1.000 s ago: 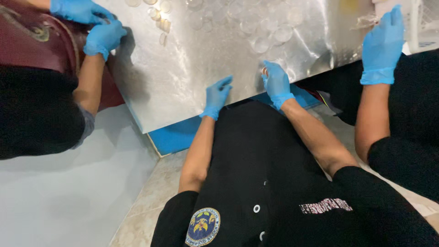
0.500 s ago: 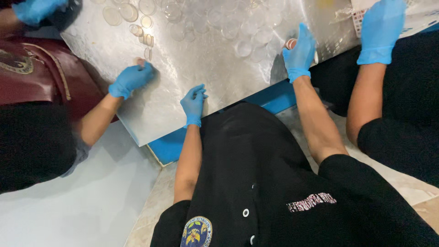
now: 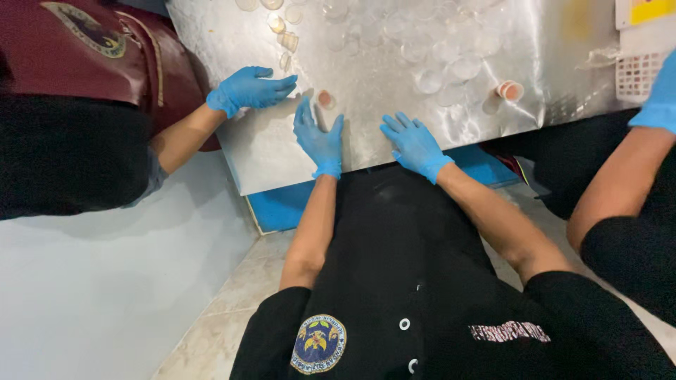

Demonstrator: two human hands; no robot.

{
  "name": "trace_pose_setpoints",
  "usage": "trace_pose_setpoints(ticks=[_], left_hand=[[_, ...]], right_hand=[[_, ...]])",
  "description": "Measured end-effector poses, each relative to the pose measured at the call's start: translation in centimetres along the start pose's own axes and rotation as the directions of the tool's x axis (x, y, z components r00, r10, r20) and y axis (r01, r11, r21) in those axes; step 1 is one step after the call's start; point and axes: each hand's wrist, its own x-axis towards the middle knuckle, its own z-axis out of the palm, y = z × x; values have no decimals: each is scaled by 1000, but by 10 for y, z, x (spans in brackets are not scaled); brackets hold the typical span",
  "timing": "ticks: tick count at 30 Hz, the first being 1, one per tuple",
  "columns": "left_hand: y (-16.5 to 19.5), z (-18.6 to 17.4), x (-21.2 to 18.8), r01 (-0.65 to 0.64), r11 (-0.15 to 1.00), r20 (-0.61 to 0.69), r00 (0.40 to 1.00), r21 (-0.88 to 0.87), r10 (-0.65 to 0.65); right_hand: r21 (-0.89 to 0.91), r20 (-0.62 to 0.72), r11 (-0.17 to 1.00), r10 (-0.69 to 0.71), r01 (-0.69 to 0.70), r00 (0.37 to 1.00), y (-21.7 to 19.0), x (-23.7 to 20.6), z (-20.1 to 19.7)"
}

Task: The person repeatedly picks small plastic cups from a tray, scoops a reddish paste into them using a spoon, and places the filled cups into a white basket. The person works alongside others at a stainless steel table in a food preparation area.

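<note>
**Small cup sits just past my left fingertips**

Small round clear plastic cup with orange-brown filling (image 3: 324,98) rests on the shiny steel table (image 3: 394,56), just beyond and slightly right of the fingers of my left hand (image 3: 318,141). That hand, in a blue glove, lies flat with fingers spread wide, holding nothing, fingertips pointing to the far side. The cup is near them but apart, as best I can judge; glare on the metal makes the gap hard to read.

My right hand (image 3: 414,144), also blue-gloved, is open and empty, flat on the near edge of the table, fingers angled far-left. It is plainly farther from the cup than my left.

A second orange-filled cup (image 3: 510,90) lies tipped on its side far to the right, well apart from both my hands; my right is the nearer one to it.

From the left, another person's gloved hand (image 3: 250,89) reaches in, its fingertips just left of the first cup. A scatter of empty clear lids and cups (image 3: 436,60) covers the far part of the table.
</note>
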Motion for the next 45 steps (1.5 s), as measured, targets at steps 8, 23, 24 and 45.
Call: trace_pose_setpoints(ticks=[8, 23, 24, 45], left_hand=[[-20, 11, 37, -35, 999, 190, 981, -6, 35], [-74, -85, -34, 357, 923, 11, 933, -142, -359], [-79, -87, -31, 385, 913, 11, 922, -134, -387], [-113, -133, -6, 661, 98, 366, 526, -744, -768]], right_hand=[[208, -132, 978, 56, -27, 990, -15, 15, -13], [253, -175, 963, 143, -95, 974, -24, 18, -17], [252, -167, 959, 175, -130, 970, -27, 21, -18], [109, -328, 973, 229, -204, 917, -58, 66, -46]])
